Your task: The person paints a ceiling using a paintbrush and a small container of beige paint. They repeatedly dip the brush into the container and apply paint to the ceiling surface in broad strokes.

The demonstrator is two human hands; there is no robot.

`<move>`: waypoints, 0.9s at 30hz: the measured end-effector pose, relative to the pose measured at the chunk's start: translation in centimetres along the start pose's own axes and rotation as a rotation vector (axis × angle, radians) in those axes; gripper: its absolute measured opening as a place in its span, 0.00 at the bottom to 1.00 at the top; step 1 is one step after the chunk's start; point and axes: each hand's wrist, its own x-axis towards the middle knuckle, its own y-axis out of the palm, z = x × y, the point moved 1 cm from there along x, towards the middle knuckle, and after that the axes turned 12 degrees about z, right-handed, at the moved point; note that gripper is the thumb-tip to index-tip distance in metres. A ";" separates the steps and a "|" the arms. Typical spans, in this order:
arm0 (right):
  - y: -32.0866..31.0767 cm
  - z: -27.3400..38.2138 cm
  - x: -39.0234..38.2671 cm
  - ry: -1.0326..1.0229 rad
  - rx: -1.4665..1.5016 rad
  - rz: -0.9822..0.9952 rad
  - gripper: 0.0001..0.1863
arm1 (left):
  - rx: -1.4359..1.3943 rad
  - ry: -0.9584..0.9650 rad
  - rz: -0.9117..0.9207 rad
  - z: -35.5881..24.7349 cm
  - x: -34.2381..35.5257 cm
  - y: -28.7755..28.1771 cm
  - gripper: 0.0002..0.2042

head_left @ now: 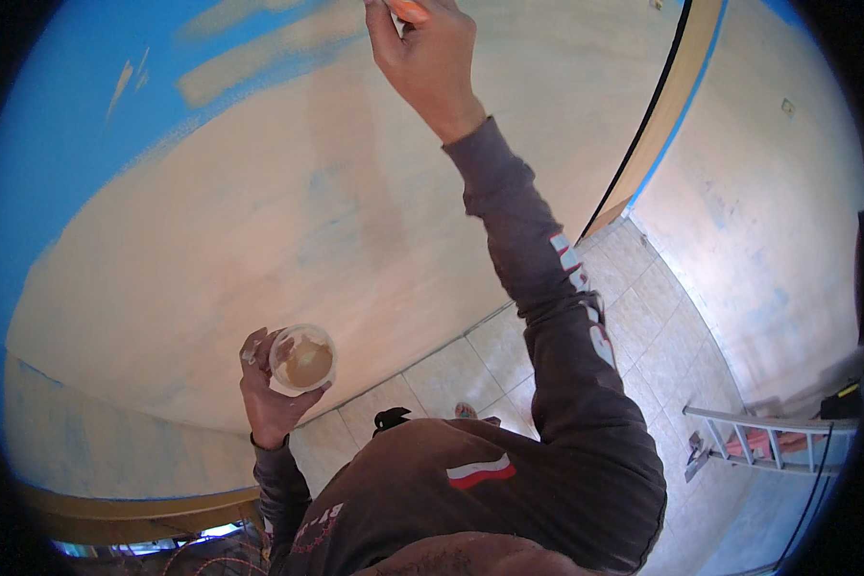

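My left hand (pixel 272 384) is closed round a clear plastic cup (pixel 303 358) with beige paint in it, held low in front of the wall. My right hand (pixel 424 60) is raised high at the top edge of the view, its fingers closed on an orange handle (pixel 408 11); the working end is out of view. The wall (pixel 202 240) before me is pale beige over much of its surface, with blue higher up and to the left, crossed by beige streaks near the top.
A tiled floor (pixel 643 288) runs along the wall's base. An aluminium ladder (pixel 739 427) lies at the lower right, near dark objects. A second pale wall (pixel 758 192) stands to the right, beside a wooden trim (pixel 634 144) edged in blue. A brown ledge (pixel 134 504) curves across the lower left.
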 end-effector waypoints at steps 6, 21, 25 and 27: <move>-1.7 5.3 -5.3 0.582 0.514 0.033 0.15 | -0.027 -0.028 0.002 0.2 0.7 -0.1 0.53; -6.9 11.7 -37.4 1.704 1.434 -0.515 0.12 | -0.119 0.057 0.212 9.0 5.5 7.6 0.50; -7.6 13.7 -41.6 1.715 1.574 -0.595 0.13 | -0.196 0.062 0.359 11.1 7.5 10.5 0.50; -8.2 14.5 -41.7 1.657 1.591 -0.599 0.14 | -0.041 0.136 0.422 9.5 8.2 10.9 0.50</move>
